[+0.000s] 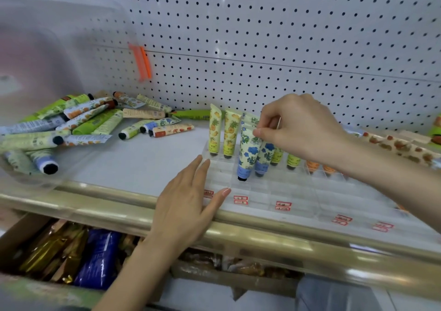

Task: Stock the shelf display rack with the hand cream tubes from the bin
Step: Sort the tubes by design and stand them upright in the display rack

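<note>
A clear acrylic display rack (pixel 281 191) with several slots and red price labels stands on the shelf. Two yellow pineapple tubes (pixel 224 134) stand cap-down in its back row, with green and orange tubes further right. My right hand (pixel 298 129) pinches the top of a blue-flowered hand cream tube (pixel 248 155), cap down over a slot, beside a second blue-flowered tube (pixel 265 160). My left hand (pixel 191 200) lies flat with straight fingers against the rack's left front corner. Several loose tubes (pixel 90 119) lie inside the tipped clear bin (pixel 47 48) at left.
White pegboard (pixel 286 36) backs the shelf, with an orange clip (pixel 143 62) on the bin's edge. A gold rail (pixel 262 236) runs along the shelf front. Below it, cardboard boxes (pixel 71 258) hold packaged goods. Orange-patterned tubes (pixel 401 148) lie at far right.
</note>
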A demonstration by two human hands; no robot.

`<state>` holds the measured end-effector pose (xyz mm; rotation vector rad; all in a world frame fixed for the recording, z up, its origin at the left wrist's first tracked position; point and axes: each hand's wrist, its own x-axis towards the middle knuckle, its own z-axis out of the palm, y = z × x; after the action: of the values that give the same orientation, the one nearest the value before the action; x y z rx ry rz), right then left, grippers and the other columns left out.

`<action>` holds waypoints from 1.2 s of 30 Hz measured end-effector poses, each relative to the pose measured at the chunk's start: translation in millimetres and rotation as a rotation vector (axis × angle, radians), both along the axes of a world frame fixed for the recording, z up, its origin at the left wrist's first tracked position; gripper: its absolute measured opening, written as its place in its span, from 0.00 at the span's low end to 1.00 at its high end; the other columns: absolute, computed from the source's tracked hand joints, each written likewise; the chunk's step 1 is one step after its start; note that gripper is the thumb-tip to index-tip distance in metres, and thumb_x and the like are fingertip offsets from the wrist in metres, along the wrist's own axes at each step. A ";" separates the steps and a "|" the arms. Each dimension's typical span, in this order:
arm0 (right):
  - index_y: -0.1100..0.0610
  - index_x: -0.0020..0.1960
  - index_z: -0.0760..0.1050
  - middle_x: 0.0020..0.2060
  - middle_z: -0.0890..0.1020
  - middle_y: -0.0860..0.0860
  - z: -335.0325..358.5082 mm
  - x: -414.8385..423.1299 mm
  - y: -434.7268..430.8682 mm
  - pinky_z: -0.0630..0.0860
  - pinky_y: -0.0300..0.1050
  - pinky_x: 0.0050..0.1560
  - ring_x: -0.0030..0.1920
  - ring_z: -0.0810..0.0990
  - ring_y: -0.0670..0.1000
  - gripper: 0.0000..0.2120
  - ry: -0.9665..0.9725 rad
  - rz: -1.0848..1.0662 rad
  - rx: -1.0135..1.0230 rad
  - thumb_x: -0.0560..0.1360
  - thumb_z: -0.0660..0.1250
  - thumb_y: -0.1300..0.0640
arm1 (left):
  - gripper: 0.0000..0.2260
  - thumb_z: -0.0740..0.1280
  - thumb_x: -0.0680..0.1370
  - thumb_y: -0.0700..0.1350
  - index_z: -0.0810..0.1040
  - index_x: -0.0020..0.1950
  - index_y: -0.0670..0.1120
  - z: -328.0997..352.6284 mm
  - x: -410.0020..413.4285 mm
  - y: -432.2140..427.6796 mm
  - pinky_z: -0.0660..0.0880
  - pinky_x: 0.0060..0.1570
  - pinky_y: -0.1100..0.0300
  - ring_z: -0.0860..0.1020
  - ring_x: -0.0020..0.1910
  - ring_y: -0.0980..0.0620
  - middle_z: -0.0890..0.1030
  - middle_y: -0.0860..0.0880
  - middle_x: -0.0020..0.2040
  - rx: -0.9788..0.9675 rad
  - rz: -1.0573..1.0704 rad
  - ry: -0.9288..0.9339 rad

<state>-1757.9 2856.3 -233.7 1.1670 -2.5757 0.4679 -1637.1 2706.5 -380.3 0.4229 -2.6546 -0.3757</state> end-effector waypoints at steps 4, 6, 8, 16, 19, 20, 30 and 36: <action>0.47 0.34 0.76 0.31 0.77 0.40 -9.4 -2.4 -3.8 0.64 0.37 0.33 0.38 0.78 0.48 0.08 -0.032 -0.019 0.009 0.72 0.69 0.50 | 0.37 0.40 0.74 0.70 0.59 0.76 0.52 -0.7 -0.4 0.2 0.64 0.67 0.58 0.62 0.73 0.55 0.60 0.53 0.77 -0.017 0.001 -0.002; 0.48 0.35 0.77 0.30 0.78 0.40 -9.1 -4.7 -5.6 0.68 0.40 0.35 0.39 0.79 0.48 0.08 -0.058 -0.034 0.000 0.72 0.70 0.50 | 0.36 0.40 0.74 0.70 0.59 0.76 0.53 -1.5 -0.7 -0.3 0.65 0.67 0.57 0.63 0.73 0.55 0.60 0.53 0.77 -0.024 0.001 -0.003; 0.49 0.35 0.78 0.30 0.79 0.42 -7.2 -5.6 -7.6 0.74 0.43 0.41 0.40 0.80 0.49 0.07 -0.085 -0.040 -0.001 0.72 0.69 0.50 | 0.36 0.40 0.74 0.70 0.60 0.76 0.53 -2.3 -0.6 -0.8 0.66 0.66 0.57 0.64 0.73 0.55 0.60 0.53 0.77 -0.030 0.000 -0.004; 0.49 0.33 0.77 0.33 0.79 0.48 -1.4 -1.6 -12.8 0.78 0.49 0.48 0.42 0.80 0.52 0.09 -0.144 -0.028 0.006 0.71 0.70 0.52 | 0.35 0.40 0.74 0.70 0.62 0.74 0.53 -2.0 -1.5 -1.3 0.69 0.63 0.56 0.68 0.70 0.54 0.61 0.53 0.76 -0.042 -0.005 -0.001; 0.49 0.33 0.76 0.31 0.78 0.46 0.2 0.0 -13.5 0.78 0.49 0.49 0.42 0.79 0.51 0.09 -0.149 -0.022 0.018 0.71 0.70 0.54 | 0.35 0.40 0.74 0.70 0.63 0.73 0.54 -2.1 -1.1 -1.5 0.70 0.62 0.56 0.69 0.69 0.53 0.61 0.53 0.76 -0.046 -0.008 0.003; 0.49 0.32 0.76 0.31 0.78 0.45 0.4 0.2 -13.6 0.78 0.49 0.49 0.42 0.78 0.50 0.10 -0.148 -0.019 0.022 0.71 0.70 0.55 | 0.34 0.40 0.75 0.70 0.63 0.73 0.54 -2.5 -1.1 -1.8 0.70 0.62 0.56 0.69 0.69 0.53 0.62 0.53 0.76 -0.048 -0.008 0.005; 0.47 0.35 0.74 0.31 0.75 0.43 -2.6 -0.4 -11.9 0.72 0.43 0.40 0.40 0.76 0.49 0.08 -0.093 -0.020 0.065 0.71 0.70 0.50 | 0.35 0.41 0.75 0.71 0.57 0.76 0.54 -5.8 -2.6 -2.4 0.68 0.64 0.56 0.66 0.71 0.54 0.61 0.53 0.77 -0.028 -0.011 0.027; 0.46 0.36 0.74 0.34 0.77 0.45 0.5 2.8 -10.5 0.65 0.40 0.33 0.41 0.75 0.49 0.08 -0.042 -0.033 0.112 0.71 0.69 0.46 | 0.36 0.41 0.73 0.71 0.52 0.77 0.55 -2.0 -0.6 -2.7 0.62 0.69 0.57 0.60 0.74 0.55 0.55 0.54 0.78 0.048 -0.052 0.042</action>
<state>-1755.1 2845.8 -233.1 1.1605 -2.6839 0.3481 -1637.7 2703.9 -382.3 0.3570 -2.6240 -0.4596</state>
